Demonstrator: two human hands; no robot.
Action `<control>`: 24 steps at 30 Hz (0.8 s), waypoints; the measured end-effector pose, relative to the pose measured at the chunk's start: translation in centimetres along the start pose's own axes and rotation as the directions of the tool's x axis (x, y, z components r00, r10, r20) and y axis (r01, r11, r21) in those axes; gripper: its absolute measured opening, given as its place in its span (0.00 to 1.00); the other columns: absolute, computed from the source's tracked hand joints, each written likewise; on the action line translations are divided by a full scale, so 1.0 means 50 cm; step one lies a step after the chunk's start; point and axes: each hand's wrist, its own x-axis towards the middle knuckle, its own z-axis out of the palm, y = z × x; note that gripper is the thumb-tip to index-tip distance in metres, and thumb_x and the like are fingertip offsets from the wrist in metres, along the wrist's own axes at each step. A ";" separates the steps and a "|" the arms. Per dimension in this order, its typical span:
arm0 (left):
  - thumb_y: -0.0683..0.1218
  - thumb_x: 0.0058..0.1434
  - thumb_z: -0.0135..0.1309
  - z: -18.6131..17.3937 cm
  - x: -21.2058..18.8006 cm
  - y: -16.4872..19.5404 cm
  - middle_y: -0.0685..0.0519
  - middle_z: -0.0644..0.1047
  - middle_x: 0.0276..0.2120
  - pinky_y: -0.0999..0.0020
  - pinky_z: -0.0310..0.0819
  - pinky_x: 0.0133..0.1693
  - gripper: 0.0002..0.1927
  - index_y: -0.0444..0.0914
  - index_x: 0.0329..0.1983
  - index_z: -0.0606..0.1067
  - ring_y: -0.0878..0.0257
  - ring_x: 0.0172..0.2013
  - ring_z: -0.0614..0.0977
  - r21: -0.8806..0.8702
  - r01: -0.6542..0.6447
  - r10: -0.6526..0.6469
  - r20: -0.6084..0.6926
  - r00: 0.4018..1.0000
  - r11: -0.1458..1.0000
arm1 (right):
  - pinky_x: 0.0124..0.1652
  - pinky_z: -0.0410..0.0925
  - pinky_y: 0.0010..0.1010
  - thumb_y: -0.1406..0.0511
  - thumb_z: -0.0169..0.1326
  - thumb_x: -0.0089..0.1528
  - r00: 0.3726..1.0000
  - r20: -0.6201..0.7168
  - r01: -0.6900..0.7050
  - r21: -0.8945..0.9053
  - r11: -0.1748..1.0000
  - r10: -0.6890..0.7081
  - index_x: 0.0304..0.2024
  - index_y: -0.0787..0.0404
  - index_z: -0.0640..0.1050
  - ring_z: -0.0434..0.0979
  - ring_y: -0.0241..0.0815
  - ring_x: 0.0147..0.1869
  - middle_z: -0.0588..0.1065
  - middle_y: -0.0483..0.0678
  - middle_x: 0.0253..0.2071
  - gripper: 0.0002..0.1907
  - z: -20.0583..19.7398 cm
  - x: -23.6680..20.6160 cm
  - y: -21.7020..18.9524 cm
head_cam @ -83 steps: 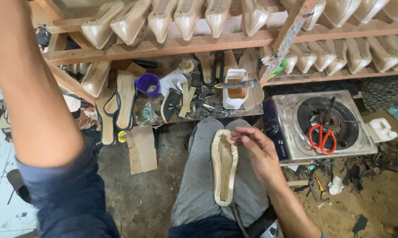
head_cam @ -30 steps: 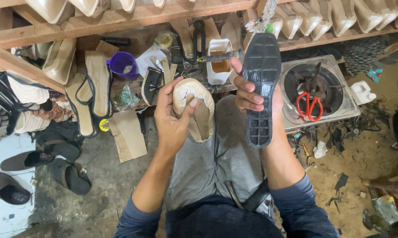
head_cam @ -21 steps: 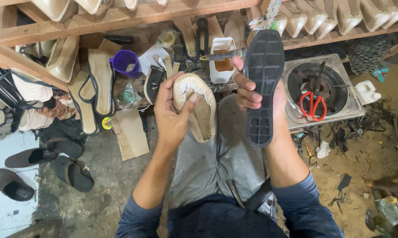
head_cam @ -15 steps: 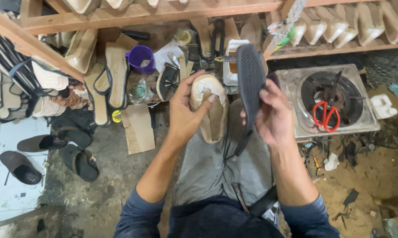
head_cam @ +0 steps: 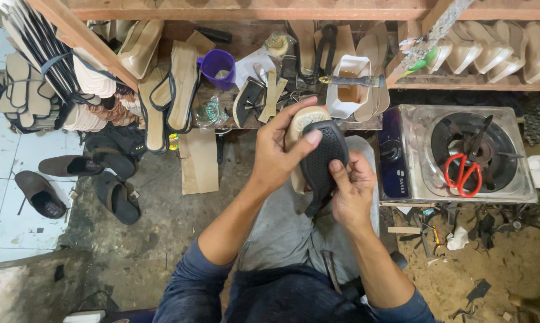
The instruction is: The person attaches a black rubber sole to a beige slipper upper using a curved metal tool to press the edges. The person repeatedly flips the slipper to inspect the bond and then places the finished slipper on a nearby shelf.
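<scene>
1. I see both hands raised over the lap, just left of the gas stove, which I take as my landmark.
2. The left hand wraps its fingers over the top of a tan shoe; they are clenched on it.
3. The right hand presses a black sole against the underside of that shoe, its thumb on the sole's ribbed face and the other fingers curled behind; they grip the sole.
4. Shoe and sole touch, and the sole hides most of the shoe from me.
5. On the stove's burner lies a pair of red scissors.
6. Up and left of the stove stands a white tub with brown liquid, and a brush lies across its rim.
7. Farther left of the stove, on the low counter, I see a purple cup, flat soles and sandals.
8. Far left of the stove, dark slippers lie on the floor.
9. Above the stove, a wooden shelf carries pale wedge heels.
10. Below the stove, scraps litter the dirt.
11. Nothing stands between hands and stove; the right hand's knuckles are near its side.
</scene>
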 end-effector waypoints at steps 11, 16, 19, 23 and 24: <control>0.37 0.66 0.60 0.023 -0.005 0.006 0.47 0.80 0.55 0.70 0.76 0.59 0.24 0.30 0.65 0.72 0.67 0.54 0.80 0.103 0.004 0.004 -0.074 0.997 0.995 | 0.46 0.70 0.22 0.68 0.60 0.69 1.000 0.010 0.022 -0.038 0.999 -0.021 0.49 0.67 0.76 0.75 0.30 0.43 0.79 0.45 0.41 0.09 0.006 -0.004 0.001; 0.38 0.67 0.59 0.025 -0.007 0.006 0.48 0.81 0.55 0.70 0.76 0.59 0.22 0.31 0.65 0.73 0.67 0.53 0.81 0.134 -0.004 0.014 -0.075 0.997 0.991 | 0.46 0.70 0.22 0.68 0.60 0.68 1.000 -0.008 0.021 -0.039 0.999 -0.022 0.49 0.66 0.77 0.76 0.30 0.43 0.79 0.44 0.41 0.09 0.005 -0.007 0.002; 0.38 0.67 0.59 0.026 -0.007 0.007 0.48 0.81 0.54 0.71 0.76 0.59 0.22 0.31 0.64 0.73 0.67 0.54 0.81 0.147 -0.016 0.028 -0.078 0.997 0.989 | 0.46 0.70 0.22 0.68 0.59 0.68 1.000 -0.009 0.013 -0.027 1.000 -0.013 0.48 0.66 0.76 0.77 0.30 0.43 0.80 0.45 0.41 0.09 0.007 -0.008 0.001; 0.38 0.68 0.59 0.026 -0.008 0.008 0.48 0.81 0.54 0.71 0.76 0.58 0.21 0.31 0.64 0.73 0.67 0.53 0.81 0.156 -0.011 0.024 -0.083 0.996 0.988 | 0.45 0.70 0.22 0.68 0.59 0.68 1.000 -0.016 0.007 -0.046 0.999 -0.008 0.48 0.66 0.76 0.77 0.30 0.42 0.80 0.45 0.41 0.09 0.010 -0.007 0.000; 0.39 0.68 0.59 0.026 -0.009 0.008 0.48 0.81 0.54 0.71 0.76 0.58 0.21 0.31 0.63 0.73 0.67 0.53 0.81 0.156 -0.009 0.022 -0.087 0.996 0.988 | 0.45 0.70 0.22 0.69 0.59 0.68 1.000 -0.015 0.007 -0.046 0.999 -0.008 0.48 0.66 0.76 0.76 0.30 0.42 0.79 0.45 0.41 0.08 0.010 -0.007 -0.001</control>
